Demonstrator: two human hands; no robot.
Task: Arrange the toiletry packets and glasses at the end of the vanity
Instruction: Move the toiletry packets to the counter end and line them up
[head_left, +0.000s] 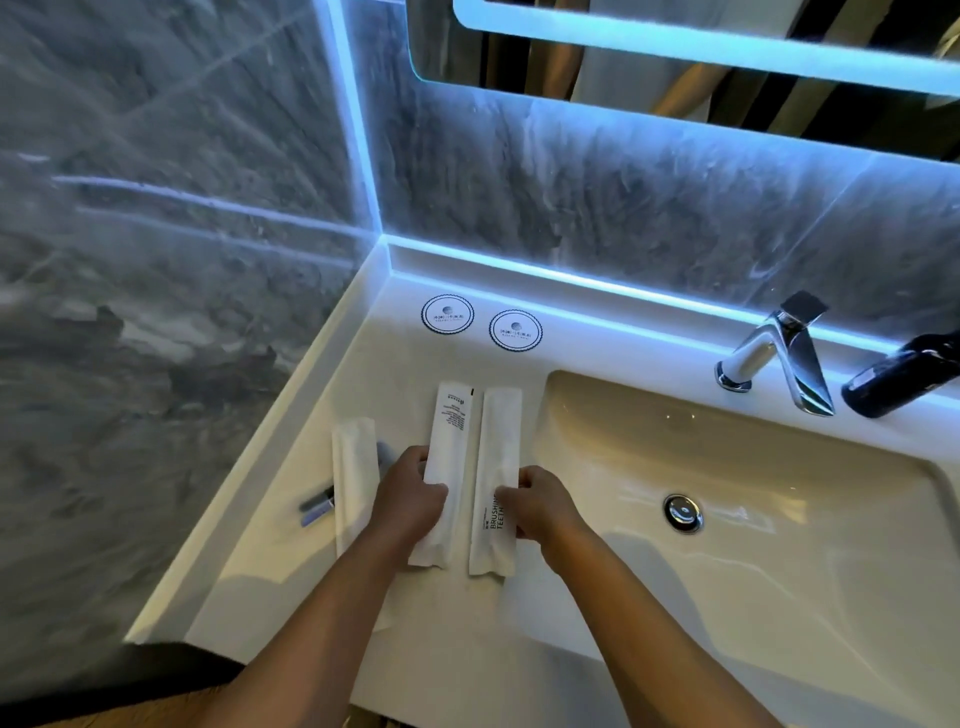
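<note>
Head view, steeply down, close over vanity (291, 545)

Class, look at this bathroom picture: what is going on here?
A person is laying out white toiletry packets on the vanity counter left of the sink. The left hand holds one packet; the right hand holds the packet marked BRUSHING TEETH beside it. A third packet lies apart, further left. Two round coasters sit near the back wall, with no glasses in view.
</note>
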